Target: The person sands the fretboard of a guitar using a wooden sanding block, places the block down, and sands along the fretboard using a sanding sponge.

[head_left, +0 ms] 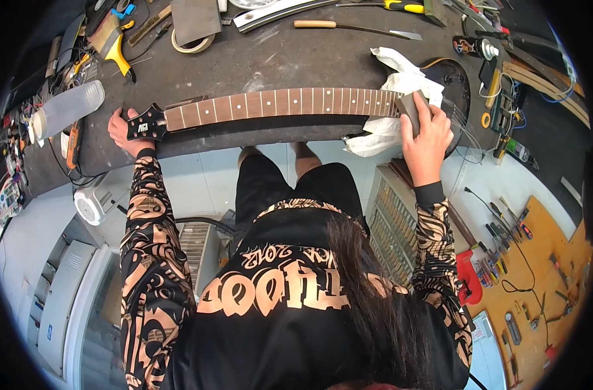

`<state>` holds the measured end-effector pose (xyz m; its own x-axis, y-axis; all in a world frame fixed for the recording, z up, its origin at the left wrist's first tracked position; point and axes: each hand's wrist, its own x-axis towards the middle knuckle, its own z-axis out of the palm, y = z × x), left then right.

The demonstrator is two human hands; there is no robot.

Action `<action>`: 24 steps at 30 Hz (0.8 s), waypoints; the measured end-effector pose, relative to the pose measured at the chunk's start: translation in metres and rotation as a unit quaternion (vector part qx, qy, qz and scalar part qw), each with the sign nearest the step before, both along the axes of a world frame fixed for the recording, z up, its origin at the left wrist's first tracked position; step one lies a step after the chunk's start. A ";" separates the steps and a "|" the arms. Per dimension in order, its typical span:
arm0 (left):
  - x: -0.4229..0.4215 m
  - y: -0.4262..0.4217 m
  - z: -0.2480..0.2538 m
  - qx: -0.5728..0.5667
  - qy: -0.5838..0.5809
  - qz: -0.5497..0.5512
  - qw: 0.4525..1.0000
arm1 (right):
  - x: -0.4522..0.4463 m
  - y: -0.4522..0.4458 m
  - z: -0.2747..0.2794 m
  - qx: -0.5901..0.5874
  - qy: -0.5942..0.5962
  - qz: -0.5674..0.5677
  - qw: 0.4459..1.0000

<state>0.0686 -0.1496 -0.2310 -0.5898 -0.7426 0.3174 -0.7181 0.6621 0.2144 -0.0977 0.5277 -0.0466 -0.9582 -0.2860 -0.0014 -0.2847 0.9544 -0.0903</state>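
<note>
A guitar neck with a brown fretboard point(277, 103) lies across the dark workbench, its black headstock point(146, 126) at the left. My left hand point(122, 130) is wrapped round the headstock's far left end. At the other end my right hand point(428, 136) grips a grey-brown block point(411, 112), which rests on the last frets. Crumpled white paper point(405, 79) lies around that end, over a black guitar body point(454, 78). No strings show on the fretboard.
Along the bench's back lie a wooden-handled tool point(315, 24), a tape roll point(192, 41) and a yellow-handled brush point(116, 52). A plastic bottle point(69, 109) lies left, a spray can point(473, 47) right. Tools hang on a wooden board point(537, 260) at lower right.
</note>
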 end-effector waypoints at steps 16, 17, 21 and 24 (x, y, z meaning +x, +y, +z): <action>0.001 -0.003 -0.001 0.003 -0.010 -0.001 1.000 | 0.005 -0.039 -0.001 -0.033 -0.035 0.102 0.994; 0.002 -0.004 -0.004 -0.005 -0.004 -0.001 1.000 | 0.004 -0.022 -0.005 -0.008 -0.018 0.063 0.998; 0.001 -0.003 -0.002 0.004 -0.002 0.002 1.000 | -0.002 0.003 0.005 -0.011 -0.019 0.013 1.000; 0.001 -0.002 -0.002 0.007 -0.007 0.008 1.000 | 0.000 -0.018 0.009 -0.038 -0.029 0.070 0.996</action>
